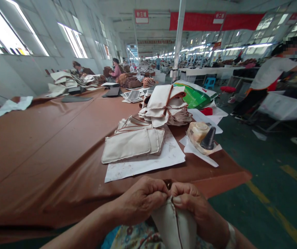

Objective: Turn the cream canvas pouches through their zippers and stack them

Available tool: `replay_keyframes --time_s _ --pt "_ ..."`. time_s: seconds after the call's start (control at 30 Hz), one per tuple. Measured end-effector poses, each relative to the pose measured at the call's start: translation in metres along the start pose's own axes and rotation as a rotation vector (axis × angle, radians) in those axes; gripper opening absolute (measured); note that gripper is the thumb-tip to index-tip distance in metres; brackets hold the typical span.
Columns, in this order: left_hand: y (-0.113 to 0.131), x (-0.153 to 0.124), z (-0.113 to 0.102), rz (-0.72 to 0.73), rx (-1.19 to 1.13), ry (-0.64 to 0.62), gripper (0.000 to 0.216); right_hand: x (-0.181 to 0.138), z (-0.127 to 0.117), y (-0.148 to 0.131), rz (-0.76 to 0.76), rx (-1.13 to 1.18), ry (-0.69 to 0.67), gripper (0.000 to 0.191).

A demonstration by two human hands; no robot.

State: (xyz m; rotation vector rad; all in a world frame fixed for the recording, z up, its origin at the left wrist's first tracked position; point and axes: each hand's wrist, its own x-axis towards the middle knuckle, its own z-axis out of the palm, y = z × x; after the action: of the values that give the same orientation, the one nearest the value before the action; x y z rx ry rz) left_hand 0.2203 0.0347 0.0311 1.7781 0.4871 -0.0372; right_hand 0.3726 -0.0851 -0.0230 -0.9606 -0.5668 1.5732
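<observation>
My left hand [140, 199] and my right hand [189, 204] meet at the bottom middle of the view, both closed in a pinch on the top edge of a cream canvas piece [174, 224] with a brown seam. The piece hangs down over my lap. Just beyond my hands, on the brown table [47, 148], a flat stack of cream canvas pouches [132, 141] lies on a white paper sheet [148, 162]. Farther back stands a taller pile of folded canvas pieces [166, 107].
A glue pot with a dark nozzle [202, 135] sits on paper near the table's right edge. A green bag [197, 97] lies behind the pile. Other people work at the far end, and one stands at the right [270, 76]. Green floor with yellow lines runs to the right.
</observation>
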Motion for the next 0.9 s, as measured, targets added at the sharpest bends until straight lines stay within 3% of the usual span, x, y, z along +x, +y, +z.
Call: replay_keyframes --time_s 0.2,0.43,0.7,0.9 --pt "-0.003 -0.009 -0.005 0.177 0.199 0.125 0.019 -0.004 -0.005 0.005 -0.001 0.077 0.02 0.019" --pt "-0.019 -0.014 0.006 0.441 0.756 0.248 0.015 -0.005 -0.007 0.007 0.0 -0.01 0.08 0.021" --pt "-0.012 -0.015 0.02 0.361 1.084 0.212 0.012 -0.006 -0.007 0.014 0.011 0.02 0.074 0.028" --pt "-0.015 -0.012 0.022 0.267 1.011 0.185 0.01 -0.008 -0.008 0.014 0.027 -0.115 0.053 0.032"
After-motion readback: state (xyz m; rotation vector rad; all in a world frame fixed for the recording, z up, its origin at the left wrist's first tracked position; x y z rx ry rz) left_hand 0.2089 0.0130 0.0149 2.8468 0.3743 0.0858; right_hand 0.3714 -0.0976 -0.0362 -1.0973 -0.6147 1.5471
